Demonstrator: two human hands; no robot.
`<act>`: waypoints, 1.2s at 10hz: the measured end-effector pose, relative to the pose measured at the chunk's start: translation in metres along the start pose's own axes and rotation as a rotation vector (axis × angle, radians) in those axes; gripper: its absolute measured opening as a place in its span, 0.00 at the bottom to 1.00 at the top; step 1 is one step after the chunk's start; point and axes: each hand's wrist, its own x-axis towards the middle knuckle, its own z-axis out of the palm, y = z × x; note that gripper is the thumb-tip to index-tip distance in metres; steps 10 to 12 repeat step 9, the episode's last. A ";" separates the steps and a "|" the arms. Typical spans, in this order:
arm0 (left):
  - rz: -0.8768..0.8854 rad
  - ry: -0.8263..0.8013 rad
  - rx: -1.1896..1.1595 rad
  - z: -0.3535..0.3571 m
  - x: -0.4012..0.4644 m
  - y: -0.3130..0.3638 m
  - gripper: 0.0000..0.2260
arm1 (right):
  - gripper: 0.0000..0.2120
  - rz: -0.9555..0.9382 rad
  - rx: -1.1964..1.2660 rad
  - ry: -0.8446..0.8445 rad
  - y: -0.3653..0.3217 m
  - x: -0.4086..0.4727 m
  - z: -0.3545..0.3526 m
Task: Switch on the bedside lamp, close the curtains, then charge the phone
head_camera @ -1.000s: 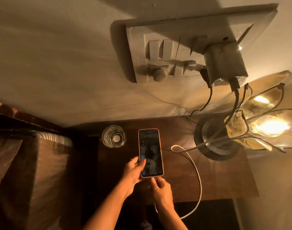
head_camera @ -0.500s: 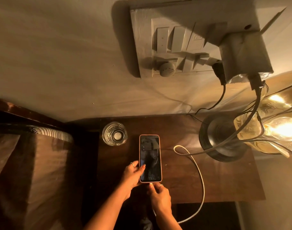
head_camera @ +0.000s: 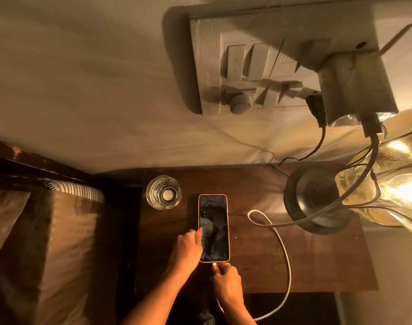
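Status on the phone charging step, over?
Left hand steadies phone flat on table. Right hand pinches white cable plug at its bottom port. Lamp lit. Nothing in the way.

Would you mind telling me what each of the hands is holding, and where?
The right hand pinches the white charging cable at its plug end, at the phone's bottom edge. The left hand steadies the phone by its left side.

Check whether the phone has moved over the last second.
Yes. Judged against the glass, the phone has shifted toward the person: its far end, earlier near the glass's far rim, now sits level with the glass's middle.
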 end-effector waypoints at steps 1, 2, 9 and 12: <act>-0.001 0.011 0.052 0.003 -0.002 -0.001 0.21 | 0.13 -0.044 -0.105 0.007 0.000 -0.001 -0.004; -0.015 0.026 0.053 0.005 -0.004 -0.002 0.21 | 0.14 -0.102 -0.201 0.005 0.000 -0.002 -0.007; 0.013 0.202 -0.037 -0.039 -0.060 0.028 0.19 | 0.13 -0.262 -0.342 0.078 -0.032 -0.060 -0.045; 0.013 0.202 -0.037 -0.039 -0.060 0.028 0.19 | 0.13 -0.262 -0.342 0.078 -0.032 -0.060 -0.045</act>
